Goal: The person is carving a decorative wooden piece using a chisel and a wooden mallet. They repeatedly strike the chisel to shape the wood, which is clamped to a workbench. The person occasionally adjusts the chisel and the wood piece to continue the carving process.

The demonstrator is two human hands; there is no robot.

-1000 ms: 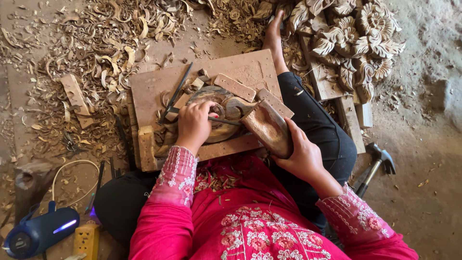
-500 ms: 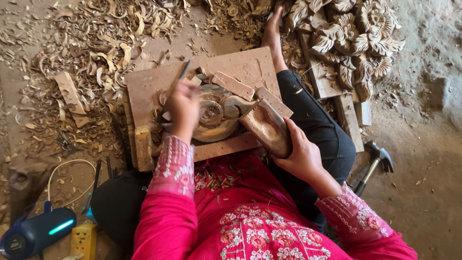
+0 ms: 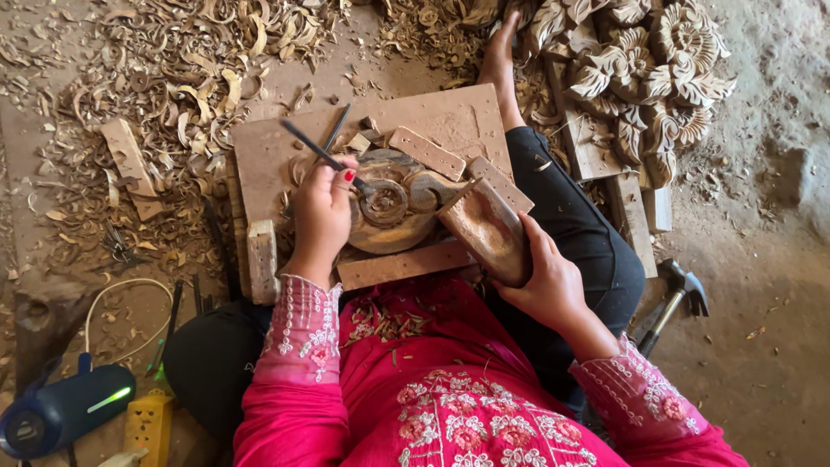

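My left hand [image 3: 322, 212] grips a thin dark chisel [image 3: 313, 149], its tip set on the round carved wooden piece [image 3: 391, 201] that lies on a flat wooden board [image 3: 437, 117]. My right hand [image 3: 546, 277] holds a blocky wooden mallet [image 3: 484, 227] just to the right of the carving. Small wooden strips [image 3: 425, 152] are fixed around the carving. A second chisel [image 3: 337, 126] lies on the board behind my left hand.
Wood shavings [image 3: 181, 78] cover the ground at left and behind. Finished carved flower panels [image 3: 653, 78] lie at upper right. A claw hammer [image 3: 676, 298] rests on the ground at right. A blue cylinder-shaped speaker [image 3: 60, 413] and a yellow socket block [image 3: 149, 424] sit at lower left.
My left hand lifted from the carving, took up a chisel and now sets it on the carving. The right hand with the mallet stayed nearly still.
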